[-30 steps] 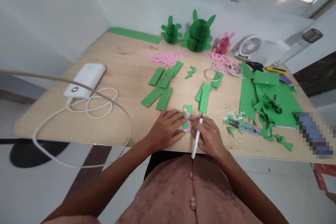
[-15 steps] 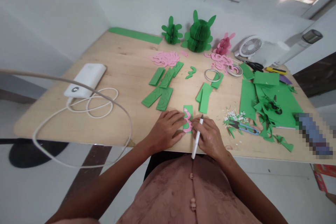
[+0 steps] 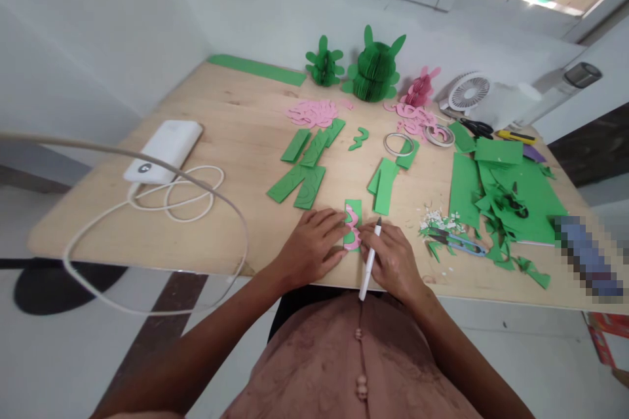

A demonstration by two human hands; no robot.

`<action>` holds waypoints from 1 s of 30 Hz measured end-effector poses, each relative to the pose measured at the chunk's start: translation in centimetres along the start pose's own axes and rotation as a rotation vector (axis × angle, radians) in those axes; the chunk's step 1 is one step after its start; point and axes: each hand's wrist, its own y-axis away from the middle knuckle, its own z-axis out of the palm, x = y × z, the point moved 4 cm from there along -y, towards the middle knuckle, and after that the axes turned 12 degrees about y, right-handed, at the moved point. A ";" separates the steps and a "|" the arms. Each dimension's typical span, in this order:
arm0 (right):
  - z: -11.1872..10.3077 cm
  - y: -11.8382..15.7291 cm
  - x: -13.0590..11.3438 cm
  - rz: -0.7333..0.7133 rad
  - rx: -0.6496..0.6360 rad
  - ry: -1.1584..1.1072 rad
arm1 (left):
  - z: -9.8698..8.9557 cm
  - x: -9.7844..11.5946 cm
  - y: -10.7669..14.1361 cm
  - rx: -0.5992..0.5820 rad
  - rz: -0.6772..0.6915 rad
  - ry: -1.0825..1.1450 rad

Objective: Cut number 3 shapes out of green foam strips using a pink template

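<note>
A pink curved paper cutout (image 3: 352, 239) lies on a green paper strip (image 3: 352, 203) at the table's front edge. From the left, my left hand (image 3: 312, 247) rests with its fingers apart, fingertips on the strip and cutout. My right hand (image 3: 392, 254) holds a white pen (image 3: 370, 265), its dark tip pointing away from me, while the fingertips touch the cutout's right side. Beyond my hands lie green strips with drawn curves (image 3: 310, 186), plain green strips (image 3: 386, 188) and a green curved cutout (image 3: 360, 139).
Blue snips (image 3: 459, 242) lie among paper scraps on the right, beside green sheets (image 3: 464, 190). Tape rings (image 3: 439, 135), pink cutouts (image 3: 313, 113), green paper figures (image 3: 376, 72) and a small fan (image 3: 469, 91) stand farther back. A white power bank (image 3: 164, 150) with a looping cable is left.
The camera view has shifted slightly, so the table items appear a little lower. Both hands keep nearly the same place on the strip and cutout.
</note>
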 end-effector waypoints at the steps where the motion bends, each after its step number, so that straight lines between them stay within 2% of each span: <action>1: 0.0 0.0 0.0 0.001 -0.002 0.000 | 0.0 0.0 0.0 -0.002 0.001 -0.005; 10: 0.0 0.0 0.0 0.001 0.005 0.001 | 0.0 0.4 0.0 -0.032 0.052 -0.036; 30: 0.0 0.2 0.1 0.016 -0.015 -0.022 | 0.1 0.3 -0.1 -0.025 0.050 -0.053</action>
